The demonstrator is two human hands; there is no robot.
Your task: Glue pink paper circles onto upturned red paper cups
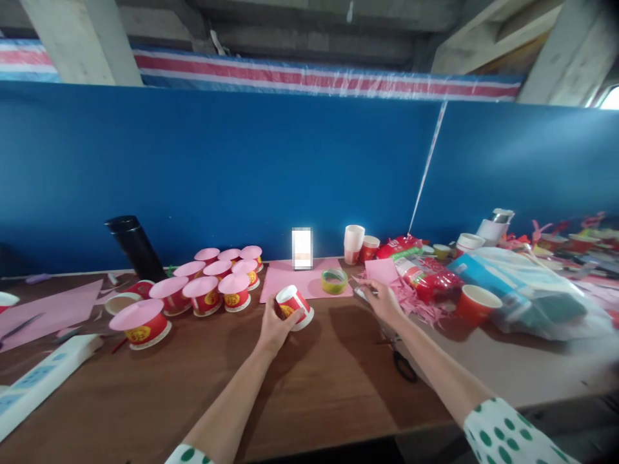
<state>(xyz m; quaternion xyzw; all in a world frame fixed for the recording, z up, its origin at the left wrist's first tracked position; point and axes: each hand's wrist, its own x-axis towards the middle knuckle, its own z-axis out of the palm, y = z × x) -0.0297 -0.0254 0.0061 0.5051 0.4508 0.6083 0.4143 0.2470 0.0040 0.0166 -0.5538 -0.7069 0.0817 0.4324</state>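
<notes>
My left hand is wrapped round a red paper cup with a yellow emblem. The cup is tilted, its white base up and its wider white rim low. Farther right, my right hand has its fingers drawn together beside a pile of shredded pink paper; what they pinch, if anything, is too small to make out. Below the right forearm lie scissors with black handles, partly hidden. A roll of yellow-green tape rests on a pink paper sheet between the hands.
Several upturned red cups topped with pink discs stand at left, near a black bottle. A power strip lies front left. White cups, red packages, an orange cup and a plastic bag crowd the right.
</notes>
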